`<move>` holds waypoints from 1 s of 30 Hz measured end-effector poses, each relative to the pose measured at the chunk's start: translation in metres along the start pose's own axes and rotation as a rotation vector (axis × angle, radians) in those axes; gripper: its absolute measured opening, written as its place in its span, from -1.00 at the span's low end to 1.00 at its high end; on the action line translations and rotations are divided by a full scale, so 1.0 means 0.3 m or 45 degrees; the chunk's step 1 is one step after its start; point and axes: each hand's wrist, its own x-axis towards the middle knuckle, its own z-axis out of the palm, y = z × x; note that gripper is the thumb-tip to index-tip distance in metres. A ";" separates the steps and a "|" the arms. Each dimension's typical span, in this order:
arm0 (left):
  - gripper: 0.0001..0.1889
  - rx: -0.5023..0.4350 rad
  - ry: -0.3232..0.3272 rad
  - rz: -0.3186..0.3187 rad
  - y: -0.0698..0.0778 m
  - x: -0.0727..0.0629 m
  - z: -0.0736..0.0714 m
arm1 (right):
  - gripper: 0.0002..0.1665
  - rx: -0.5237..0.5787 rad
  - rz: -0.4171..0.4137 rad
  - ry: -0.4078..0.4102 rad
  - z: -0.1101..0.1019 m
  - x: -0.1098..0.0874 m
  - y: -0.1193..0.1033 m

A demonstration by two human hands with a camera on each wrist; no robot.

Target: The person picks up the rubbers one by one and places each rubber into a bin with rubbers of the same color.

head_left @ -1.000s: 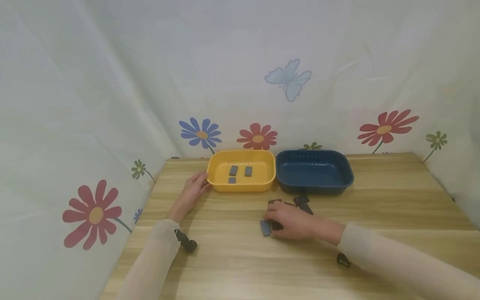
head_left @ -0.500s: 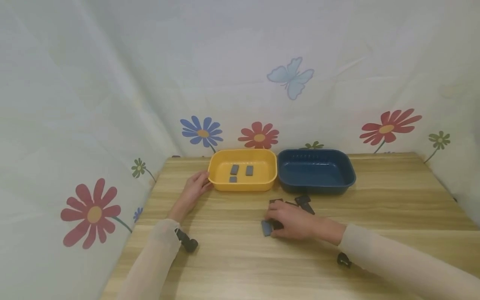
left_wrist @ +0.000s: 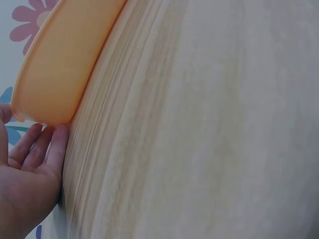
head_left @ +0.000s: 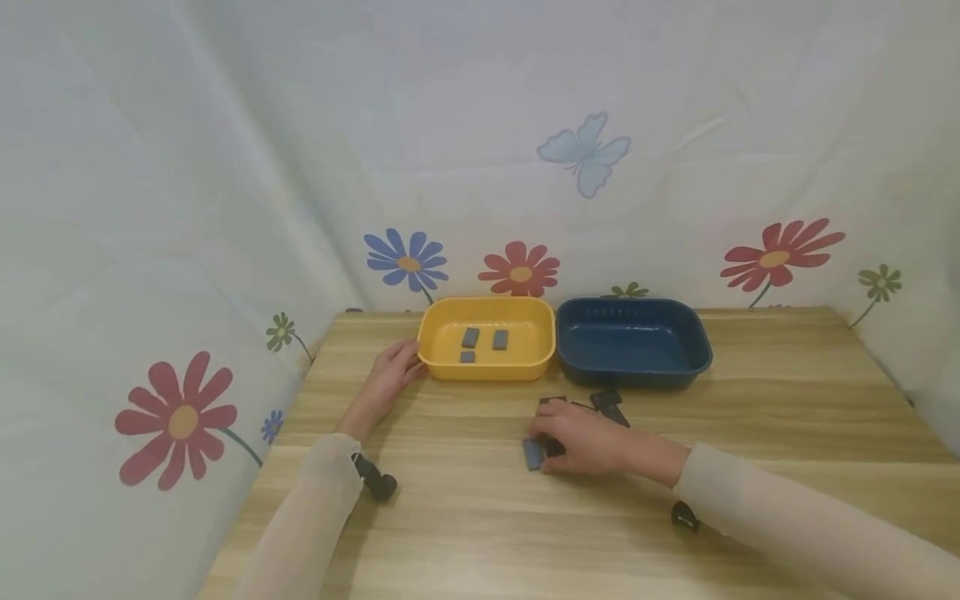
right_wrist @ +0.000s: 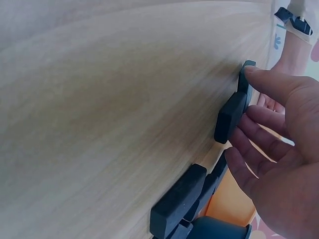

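Observation:
My left hand (head_left: 390, 373) is at the left end of a yellow plastic basin (head_left: 486, 372). In the left wrist view its fairly straight fingers touch the basin's outer wall. Inside the basin lie several small blue-grey blocks (head_left: 499, 339). My right hand (head_left: 585, 439) rests low over the table, thumb and index finger pinching the ends of a flat blue-grey block (head_left: 532, 455). Right beside that block is a dark block (right_wrist: 229, 119), partly under the hand. More dark blocks (head_left: 609, 407) lie just beyond the right hand, some overlapping.
A dark blue basin (head_left: 633, 379) stands to the right of the yellow one, close against it. Both sit near the back edge of the wood-grain table (head_left: 480, 533). Behind hangs a pale sheet (head_left: 450, 125) printed with flowers and a butterfly.
The head view shifts slightly. Both hands, the basins and the blocks stay in nearly the same places.

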 end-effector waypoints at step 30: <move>-0.42 0.011 0.008 -0.014 0.002 0.007 0.004 | -0.58 -0.002 -0.019 0.020 -0.061 0.038 0.015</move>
